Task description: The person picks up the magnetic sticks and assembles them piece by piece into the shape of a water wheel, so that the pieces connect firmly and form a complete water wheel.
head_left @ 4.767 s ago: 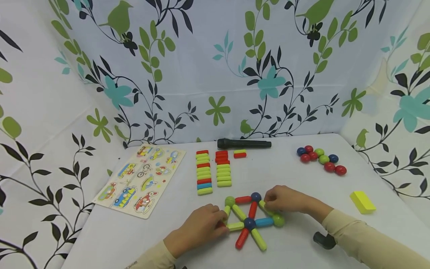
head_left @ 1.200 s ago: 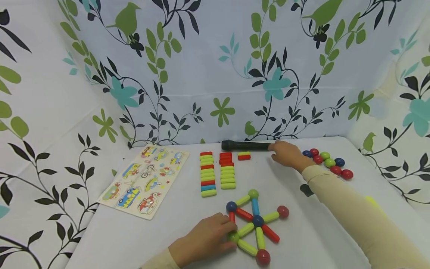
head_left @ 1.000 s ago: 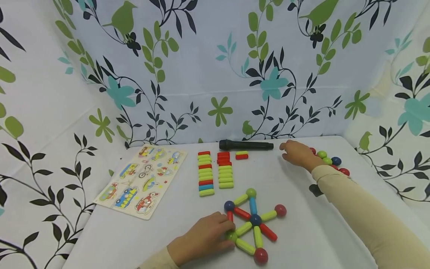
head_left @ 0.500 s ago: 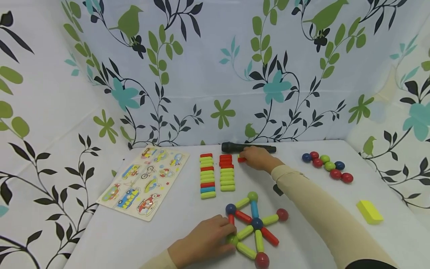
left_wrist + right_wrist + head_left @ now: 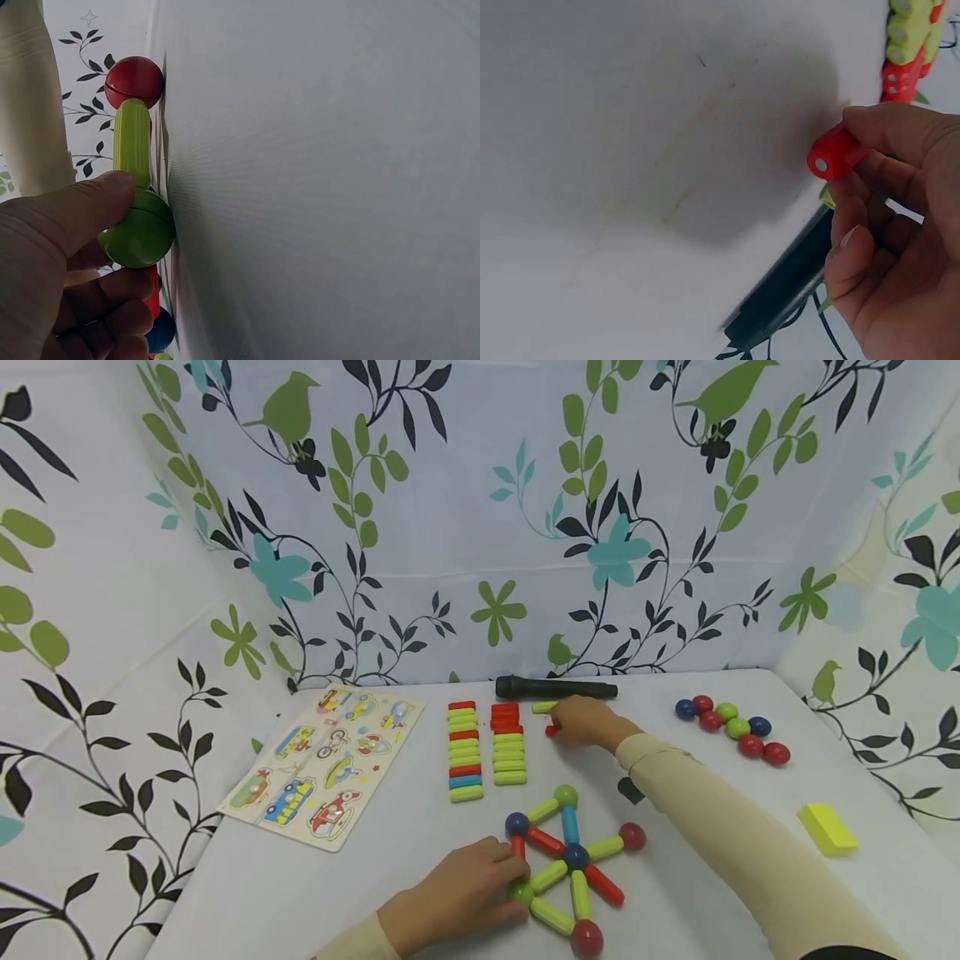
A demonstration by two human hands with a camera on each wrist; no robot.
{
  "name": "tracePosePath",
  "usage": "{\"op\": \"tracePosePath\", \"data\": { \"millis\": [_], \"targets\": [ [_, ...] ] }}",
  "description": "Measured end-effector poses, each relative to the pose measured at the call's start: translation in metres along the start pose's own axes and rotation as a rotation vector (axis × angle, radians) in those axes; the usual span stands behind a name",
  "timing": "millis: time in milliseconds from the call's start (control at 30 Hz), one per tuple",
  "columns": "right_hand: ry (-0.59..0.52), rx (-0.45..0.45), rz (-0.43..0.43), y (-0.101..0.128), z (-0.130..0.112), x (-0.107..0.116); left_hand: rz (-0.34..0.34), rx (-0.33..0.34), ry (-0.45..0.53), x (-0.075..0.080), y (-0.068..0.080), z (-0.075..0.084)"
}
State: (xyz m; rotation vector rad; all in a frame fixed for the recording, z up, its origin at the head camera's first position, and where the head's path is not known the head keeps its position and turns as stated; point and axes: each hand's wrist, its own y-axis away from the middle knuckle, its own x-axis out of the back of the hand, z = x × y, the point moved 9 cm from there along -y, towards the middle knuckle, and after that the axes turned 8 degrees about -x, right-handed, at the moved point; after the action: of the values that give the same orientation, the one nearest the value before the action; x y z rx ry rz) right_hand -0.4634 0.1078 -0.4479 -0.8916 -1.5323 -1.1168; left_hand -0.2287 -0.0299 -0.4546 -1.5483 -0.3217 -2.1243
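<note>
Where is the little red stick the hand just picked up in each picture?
Head: the red stick peeks out left of the right hand, below the black flashlight.
Left wrist: not in it.
Right wrist: red stick pinched at the fingertips, upper right.
Shared landmark: the black flashlight, also in the right wrist view.

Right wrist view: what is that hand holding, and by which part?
The right hand pinches a red rod by its rear part between thumb and fingers; the round front end sticks out free.
</note>
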Motion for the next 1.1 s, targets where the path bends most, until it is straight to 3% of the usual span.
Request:
{"op": "tracePosePath", "data": {
  "millis": [133,267,400,533,667,867,1100],
  "targets": [
    [-0.164,0.018,-0.038,0.031,0.006,0.005,-0.014,0.009,0.009,-0.001,-0.001,-0.003],
    [-0.309,0.052,-0.106,0.076,0.012,-0.004,-0.021,0.005,0.010,-0.004,-0.001,-0.001],
    [-0.385,0.060,-0.168,0.109,0.015,-0.017,-0.010,0.002,-0.007,-0.001,-0.001,0.000],
    [-0.393,0.041,-0.212,0.129,0.019,-0.027,0.002,-0.004,-0.009,0.000,-0.002,0.000],
    [-0.387,0.046,-0.212,0.132,0.017,-0.028,0.008,-0.003,-0.010,0.000,-0.002,0.000],
    [-0.376,0.095,-0.190,0.123,0.005,-0.025,0.008,0.000,-0.009,0.001,-0.001,0.001],
    [-0.342,0.089,-0.196,0.113,0.005,-0.030,0.015,-0.013,-0.041,0.003,-0.002,0.003]
  ]
}}
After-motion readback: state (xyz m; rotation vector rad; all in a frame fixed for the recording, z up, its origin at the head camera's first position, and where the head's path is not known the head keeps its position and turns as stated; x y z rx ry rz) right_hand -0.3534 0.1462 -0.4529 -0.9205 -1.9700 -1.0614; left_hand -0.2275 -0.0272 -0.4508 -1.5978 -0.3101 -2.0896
